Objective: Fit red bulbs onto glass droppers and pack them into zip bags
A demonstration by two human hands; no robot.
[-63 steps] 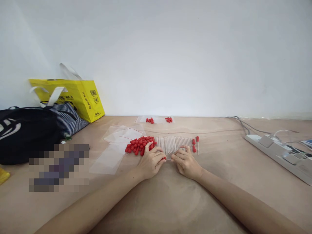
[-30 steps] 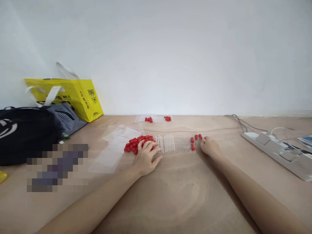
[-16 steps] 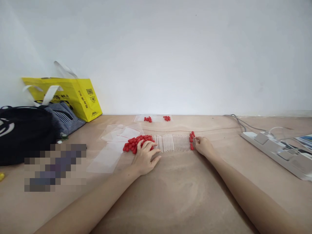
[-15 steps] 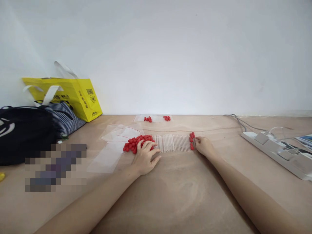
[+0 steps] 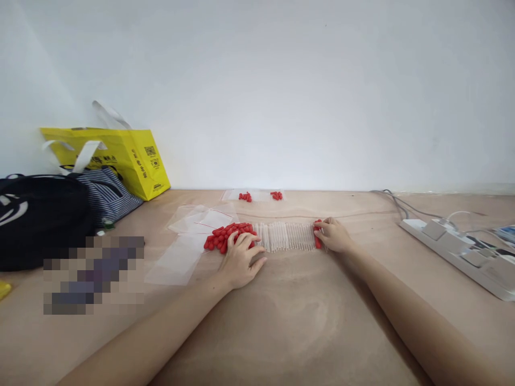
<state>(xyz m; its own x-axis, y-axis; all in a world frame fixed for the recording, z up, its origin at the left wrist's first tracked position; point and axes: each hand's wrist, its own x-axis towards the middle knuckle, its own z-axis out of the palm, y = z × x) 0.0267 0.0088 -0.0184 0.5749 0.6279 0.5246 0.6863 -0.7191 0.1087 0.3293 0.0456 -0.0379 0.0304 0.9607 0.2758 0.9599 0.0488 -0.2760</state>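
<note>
A row of thin clear tubes lies side by side on the wooden table. Against its left end sits a heap of red rubber bulb-like pieces. My left hand rests over the heap's right side and the row's left end, fingers spread, thumb pointing right. At the row's right end a few more red bulb-like pieces stand in a short column. My right hand has its fingertips bent closely around these pieces; its fingers partly cover them.
Clear plastic bags lie left of the heap. Another clear bag with two red clusters lies by the wall. A yellow bag, a striped bag and a black bag stand left. A power strip with plugs lies right.
My right hand has shifted slightly up and left, its fingers now over the red pieces at the right end. My left hand stays on the heap.
</note>
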